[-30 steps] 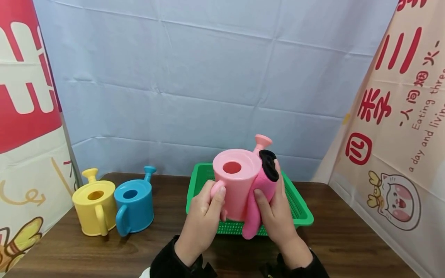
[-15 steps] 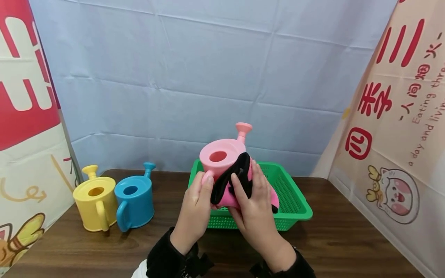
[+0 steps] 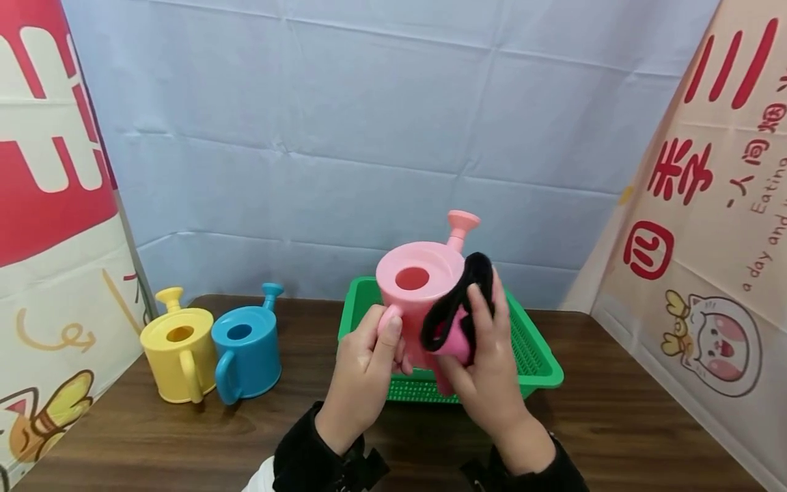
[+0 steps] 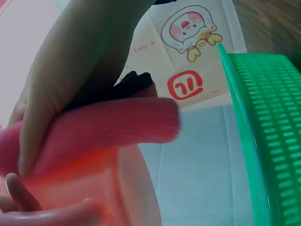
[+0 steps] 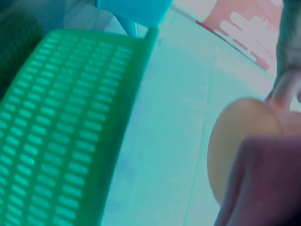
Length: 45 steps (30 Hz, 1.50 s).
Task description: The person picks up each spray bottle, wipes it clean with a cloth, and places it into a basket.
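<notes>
A pink toy watering can (image 3: 421, 301) is held up in front of the basket, spout pointing back right. My left hand (image 3: 359, 383) grips it by the handle, fingers curled round with the thumb on top. Against the can's right side, my right hand (image 3: 494, 383) holds a bunched pink cloth (image 3: 455, 342) with black trim. In the left wrist view, the fuzzy cloth (image 4: 117, 122) lies along the can's wall (image 4: 89, 183) under the right hand (image 4: 75, 56). The right wrist view shows the can's round base (image 5: 240, 146) behind a blurred fold of cloth (image 5: 268, 183).
A green perforated basket (image 3: 535, 348) stands on the dark wooden table (image 3: 615, 410), behind the hands. To the left are a yellow watering can (image 3: 175, 362) and a blue watering can (image 3: 255, 355), side by side. A pale blue cloth backdrop (image 3: 369, 137) hangs behind.
The cloth first lay along the can's right side, then swung across its front, and is now back at the right side, more bunched. The can shifted left and then back right.
</notes>
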Available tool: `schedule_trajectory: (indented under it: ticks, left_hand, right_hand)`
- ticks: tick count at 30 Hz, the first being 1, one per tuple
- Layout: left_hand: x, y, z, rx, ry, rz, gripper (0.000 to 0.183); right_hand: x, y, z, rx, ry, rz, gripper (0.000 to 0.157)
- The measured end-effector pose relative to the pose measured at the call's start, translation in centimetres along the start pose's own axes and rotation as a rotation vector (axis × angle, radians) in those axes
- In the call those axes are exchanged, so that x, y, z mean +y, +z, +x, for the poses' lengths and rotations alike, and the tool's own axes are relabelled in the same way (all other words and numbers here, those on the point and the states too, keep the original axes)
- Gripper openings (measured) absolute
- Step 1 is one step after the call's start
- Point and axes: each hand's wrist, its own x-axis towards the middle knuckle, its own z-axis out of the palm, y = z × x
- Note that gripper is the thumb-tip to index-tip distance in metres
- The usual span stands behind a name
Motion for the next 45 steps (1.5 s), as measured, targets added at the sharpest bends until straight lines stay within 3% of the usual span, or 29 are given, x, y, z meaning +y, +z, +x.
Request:
schedule_trajectory:
  ticks: [4, 9, 16, 19, 23, 26, 31, 34, 39, 45]
  left_hand:
    - [0.0, 0.3, -0.2, -0.026, 0.013, -0.012, 0.016]
    - [-0.1, 0.6, -0.4, -0.056, -0.003, -0.010, 0.014]
    - [-0.1, 0.1, 0.1, -0.008, -0.022, 0.020, 0.015]
    - [-0.1, -0.1, 0.1, -0.005, -0.041, 0.004, 0.015]
    - [-0.1, -0.2, 0.1, -0.001, -0.070, -0.034, 0.016]
    - [-0.2, -0.4, 0.1, 0.001, -0.080, -0.040, 0.017]
    - [-0.3, -0.6, 0.3, 0.034, -0.085, 0.015, 0.018]
    - [-0.2, -0.7, 0.4, 0.053, -0.087, 0.047, 0.017]
    - [-0.1, -0.5, 0.3, 0.006, -0.085, 0.035, 0.015]
    - [0.2, -0.1, 0.0, -0.036, -0.104, -0.003, 0.017]
  right_hand:
    - [0.8, -1.4, 0.2, -0.054, 0.186, 0.198, 0.070]
    - [1.6, -2.2, 0.5, -0.086, 0.223, 0.352, 0.071]
    - [1.1, -1.4, 0.7, -0.137, 0.254, 0.206, 0.084]
    - [0.8, -0.9, 0.4, -0.143, 0.227, 0.093, 0.080]
    - [0.5, -0.2, -0.1, -0.142, 0.115, -0.080, 0.077]
    - [0.2, 0.4, -0.3, -0.119, 0.005, -0.178, 0.067]
    - [-0.4, 1.6, -0.5, -0.090, -0.172, -0.230, 0.056]
    - [-0.5, 1.9, -0.5, -0.094, -0.212, -0.236, 0.056]
    - [-0.3, 1.5, -0.4, -0.073, -0.162, -0.208, 0.056]
    - [0.6, -0.2, -0.1, -0.096, 0.050, -0.036, 0.066]
